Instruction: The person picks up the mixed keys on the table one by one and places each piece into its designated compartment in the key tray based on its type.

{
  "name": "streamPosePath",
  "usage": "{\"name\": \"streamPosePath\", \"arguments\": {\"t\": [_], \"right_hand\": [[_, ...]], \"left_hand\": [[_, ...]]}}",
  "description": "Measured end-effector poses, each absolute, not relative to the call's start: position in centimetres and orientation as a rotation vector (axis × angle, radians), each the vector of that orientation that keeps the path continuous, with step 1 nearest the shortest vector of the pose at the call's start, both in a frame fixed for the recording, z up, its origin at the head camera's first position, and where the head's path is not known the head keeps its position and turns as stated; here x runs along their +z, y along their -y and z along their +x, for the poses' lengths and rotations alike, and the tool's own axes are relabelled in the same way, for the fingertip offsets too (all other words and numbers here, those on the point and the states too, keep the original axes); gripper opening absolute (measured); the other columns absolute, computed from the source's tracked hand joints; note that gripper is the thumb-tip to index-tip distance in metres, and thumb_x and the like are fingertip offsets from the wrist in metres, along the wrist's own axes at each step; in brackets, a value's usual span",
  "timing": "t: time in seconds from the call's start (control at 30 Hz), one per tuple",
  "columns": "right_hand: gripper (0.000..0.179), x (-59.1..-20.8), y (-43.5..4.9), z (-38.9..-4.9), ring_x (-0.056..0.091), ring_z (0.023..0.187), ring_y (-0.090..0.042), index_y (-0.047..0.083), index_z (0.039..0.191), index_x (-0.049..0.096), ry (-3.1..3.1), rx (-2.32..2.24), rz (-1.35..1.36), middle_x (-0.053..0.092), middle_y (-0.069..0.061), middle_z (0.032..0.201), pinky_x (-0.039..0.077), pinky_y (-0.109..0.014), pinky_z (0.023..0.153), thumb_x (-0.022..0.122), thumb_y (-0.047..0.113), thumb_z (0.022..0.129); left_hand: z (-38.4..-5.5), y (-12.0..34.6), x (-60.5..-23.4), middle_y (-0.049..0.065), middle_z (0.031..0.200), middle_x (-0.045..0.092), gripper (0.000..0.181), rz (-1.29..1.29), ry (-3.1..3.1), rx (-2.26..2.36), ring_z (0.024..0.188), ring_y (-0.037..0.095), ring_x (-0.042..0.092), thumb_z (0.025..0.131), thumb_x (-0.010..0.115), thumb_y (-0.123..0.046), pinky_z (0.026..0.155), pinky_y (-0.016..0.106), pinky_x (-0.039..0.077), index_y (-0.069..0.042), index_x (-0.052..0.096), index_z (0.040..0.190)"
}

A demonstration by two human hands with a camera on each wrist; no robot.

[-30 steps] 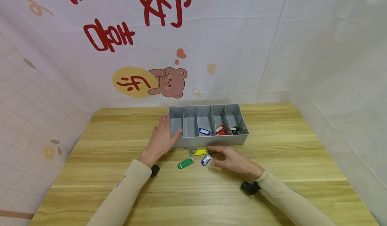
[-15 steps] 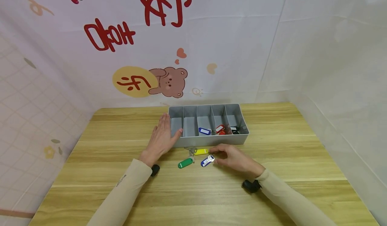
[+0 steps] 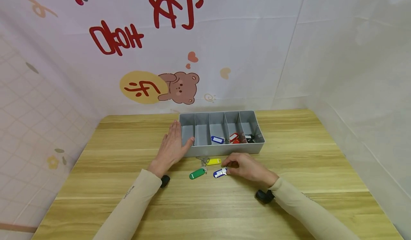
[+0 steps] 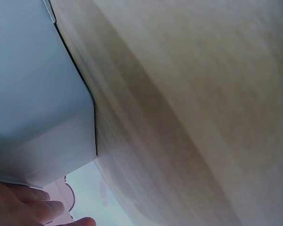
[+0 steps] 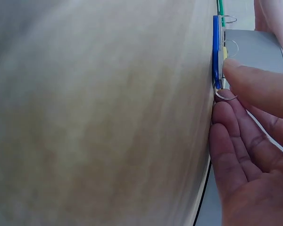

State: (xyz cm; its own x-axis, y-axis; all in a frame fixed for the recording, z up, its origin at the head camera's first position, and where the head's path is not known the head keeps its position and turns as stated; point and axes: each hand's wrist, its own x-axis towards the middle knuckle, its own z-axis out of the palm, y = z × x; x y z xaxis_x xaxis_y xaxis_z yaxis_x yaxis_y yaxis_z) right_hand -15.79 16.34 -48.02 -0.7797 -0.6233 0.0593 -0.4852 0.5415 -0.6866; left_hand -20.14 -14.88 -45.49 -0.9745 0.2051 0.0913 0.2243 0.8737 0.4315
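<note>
My left hand (image 3: 171,143) lies with extended fingers along the left end of a grey divided box (image 3: 221,149), its thumb over the front rim. Just in front of the box, my right hand (image 3: 248,166) is bent over a blue key tag (image 3: 219,173) with a key and a metal ring. In the right wrist view, the thumb is at the blue tag (image 5: 216,52) and a fingertip is at the ring (image 5: 226,97), with a gap between them. A yellow key tag (image 3: 213,161) and a green key tag (image 3: 197,174) lie to the left, their keys close together.
Inside the box are a blue tag (image 3: 217,139), red tags (image 3: 234,137) and black tags (image 3: 249,138), each colour in its own compartment. The wooden table (image 3: 205,208) meets a printed wall covering (image 3: 250,54) behind the box.
My right hand drew back slightly from the blue key tag, then its thumb and fingers came in closer together at the ring end. The blue tag turned flatter. My left hand stayed still.
</note>
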Motion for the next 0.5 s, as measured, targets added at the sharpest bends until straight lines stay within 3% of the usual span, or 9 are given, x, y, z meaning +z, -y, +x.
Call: {"name": "streamPosePath", "arguments": {"t": [0.5], "right_hand": [[0.013,-47.40,-16.34,-15.26,0.061,0.086,-0.005,0.015,0.100,0.080,-2.632,-1.027,-0.914,0.074,0.010,0.095,0.051,-0.027,0.077,0.080,0.007,0.090]], "left_hand": [[-20.13,14.96,-45.49,0.025,0.170,0.013,0.095,-0.350,2.993,-0.695,0.157,0.039,0.015,0.103,0.045,-0.059,0.119,0.064,0.025,0.009,0.015,0.161]]}}
